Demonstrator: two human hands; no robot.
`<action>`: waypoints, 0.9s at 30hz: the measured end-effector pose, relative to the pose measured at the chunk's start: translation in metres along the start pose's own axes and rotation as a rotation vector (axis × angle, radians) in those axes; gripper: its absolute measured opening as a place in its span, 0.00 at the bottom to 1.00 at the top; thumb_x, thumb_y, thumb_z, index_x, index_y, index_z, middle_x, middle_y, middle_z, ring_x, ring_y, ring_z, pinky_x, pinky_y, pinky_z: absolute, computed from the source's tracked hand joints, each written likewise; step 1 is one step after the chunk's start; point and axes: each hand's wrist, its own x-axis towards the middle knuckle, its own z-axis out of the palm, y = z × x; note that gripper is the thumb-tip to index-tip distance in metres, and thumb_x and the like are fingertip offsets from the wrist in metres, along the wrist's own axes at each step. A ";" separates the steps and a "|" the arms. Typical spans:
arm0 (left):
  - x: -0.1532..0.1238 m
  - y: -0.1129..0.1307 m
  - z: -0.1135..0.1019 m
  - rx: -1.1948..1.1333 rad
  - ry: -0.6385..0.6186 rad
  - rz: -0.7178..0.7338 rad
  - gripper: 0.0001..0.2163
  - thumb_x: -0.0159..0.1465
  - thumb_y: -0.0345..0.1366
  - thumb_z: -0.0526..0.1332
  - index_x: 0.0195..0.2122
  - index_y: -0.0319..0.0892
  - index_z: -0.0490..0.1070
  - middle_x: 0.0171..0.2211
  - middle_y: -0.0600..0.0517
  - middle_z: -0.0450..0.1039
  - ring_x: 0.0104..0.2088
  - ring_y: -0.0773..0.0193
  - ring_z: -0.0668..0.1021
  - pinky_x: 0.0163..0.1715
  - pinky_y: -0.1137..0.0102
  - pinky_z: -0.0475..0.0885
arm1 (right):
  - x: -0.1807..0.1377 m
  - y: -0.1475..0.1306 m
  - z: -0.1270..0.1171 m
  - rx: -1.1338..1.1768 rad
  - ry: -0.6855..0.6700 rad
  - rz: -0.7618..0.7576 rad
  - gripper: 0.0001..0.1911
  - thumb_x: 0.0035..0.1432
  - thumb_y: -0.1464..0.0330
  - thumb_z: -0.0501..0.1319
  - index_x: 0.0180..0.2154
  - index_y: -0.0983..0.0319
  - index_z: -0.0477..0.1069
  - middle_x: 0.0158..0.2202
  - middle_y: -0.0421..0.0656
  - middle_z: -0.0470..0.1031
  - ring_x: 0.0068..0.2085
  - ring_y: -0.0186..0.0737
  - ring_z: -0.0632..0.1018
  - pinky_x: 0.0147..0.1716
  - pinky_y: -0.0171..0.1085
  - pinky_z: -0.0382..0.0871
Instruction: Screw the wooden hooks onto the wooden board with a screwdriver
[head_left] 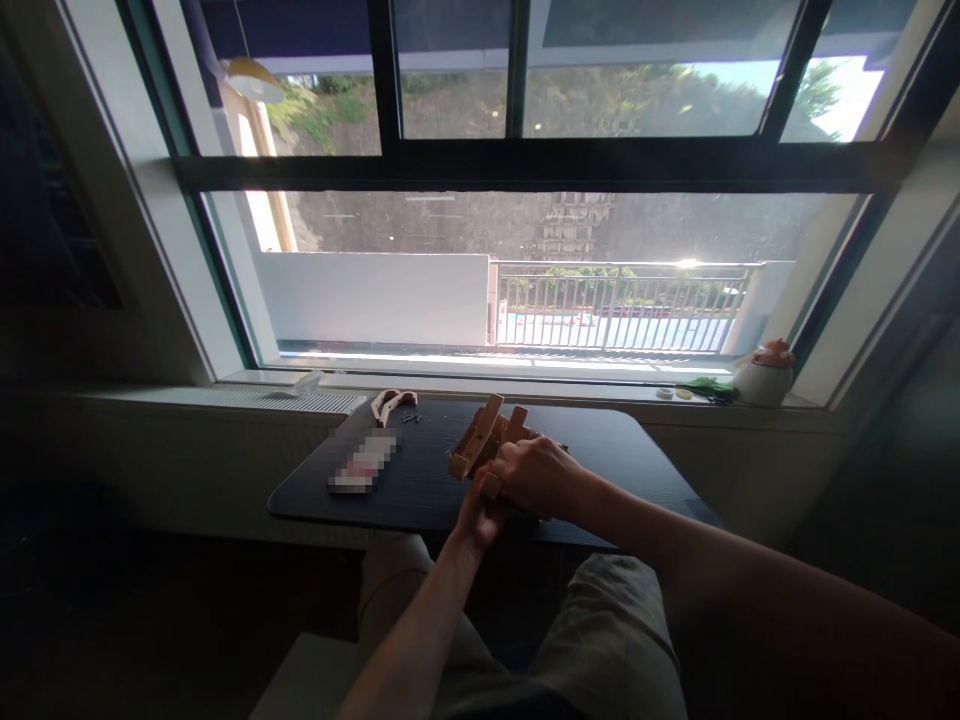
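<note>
A light wooden model assembly (484, 438) rests on the dark small table (420, 480) in front of me. My right hand (536, 475) is closed over its near right side, fingers wrapped round it. My left hand (480, 512) sits just below and under the right one, gripping the assembly's near end; its fingers are mostly hidden. Both forearms reach in from the lower edge, over my lap.
Loose curved wooden parts (394, 404) and small screws (411, 417) lie at the table's far left, beside a blurred flat item (364, 462). A window sill (525, 385) behind holds a small round figurine (763, 375) and green bits. A large window fills the back.
</note>
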 end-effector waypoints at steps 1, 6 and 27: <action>-0.001 0.000 0.000 0.001 0.000 0.002 0.06 0.56 0.37 0.64 0.29 0.40 0.73 0.26 0.54 0.74 0.30 0.65 0.76 0.33 0.71 0.72 | -0.001 0.001 0.000 0.014 -0.001 0.028 0.11 0.61 0.71 0.51 0.36 0.65 0.72 0.35 0.48 0.74 0.35 0.41 0.73 0.33 0.39 0.61; -0.003 0.000 0.005 0.004 -0.012 -0.002 0.05 0.57 0.35 0.63 0.33 0.40 0.73 0.29 0.52 0.75 0.32 0.64 0.77 0.36 0.69 0.72 | -0.007 -0.001 0.005 0.079 0.011 0.262 0.12 0.61 0.65 0.51 0.35 0.64 0.69 0.33 0.48 0.75 0.34 0.43 0.76 0.29 0.36 0.62; 0.022 0.021 0.036 0.441 0.024 -0.191 0.09 0.53 0.36 0.65 0.32 0.35 0.73 0.22 0.48 0.75 0.25 0.59 0.78 0.31 0.66 0.72 | -0.034 0.039 0.039 0.741 0.400 0.610 0.14 0.56 0.61 0.56 0.41 0.57 0.74 0.37 0.41 0.78 0.38 0.42 0.76 0.37 0.37 0.66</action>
